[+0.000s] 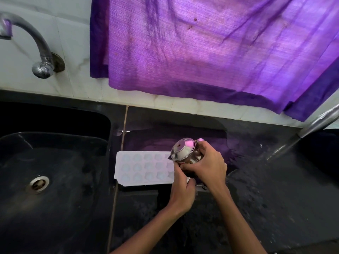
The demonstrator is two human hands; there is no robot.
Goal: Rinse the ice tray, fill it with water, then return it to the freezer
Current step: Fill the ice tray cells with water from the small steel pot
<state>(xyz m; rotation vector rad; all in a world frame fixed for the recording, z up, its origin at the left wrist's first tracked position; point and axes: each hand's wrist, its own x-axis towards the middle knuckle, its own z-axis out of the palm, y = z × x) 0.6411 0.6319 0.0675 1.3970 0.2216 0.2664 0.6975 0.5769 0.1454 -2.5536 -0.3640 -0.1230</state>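
— Fingers of the right hand are wrapped round a small steel pot, tipped so its bottom faces the camera. What's the left hand doing?

— Its fingers are curled at the near right end of the ice tray, pressed against the pot hand. Whether they pinch the tray's edge or merely steady it, I cannot tell.

— And the tray?

— Flat on the dark table, just right of the sink, with its right end hidden under both hands. The tap is well apart, up on the wall.

— So which step?

— Filling, I'd judge: the pot is tilted over the right-hand cups. No stream is visible, and the cups' water level is too faint to read.

— Next?

— Probably a slow, even pour along the rows, then a level lift toward the freezer, since a full tray spills easily.
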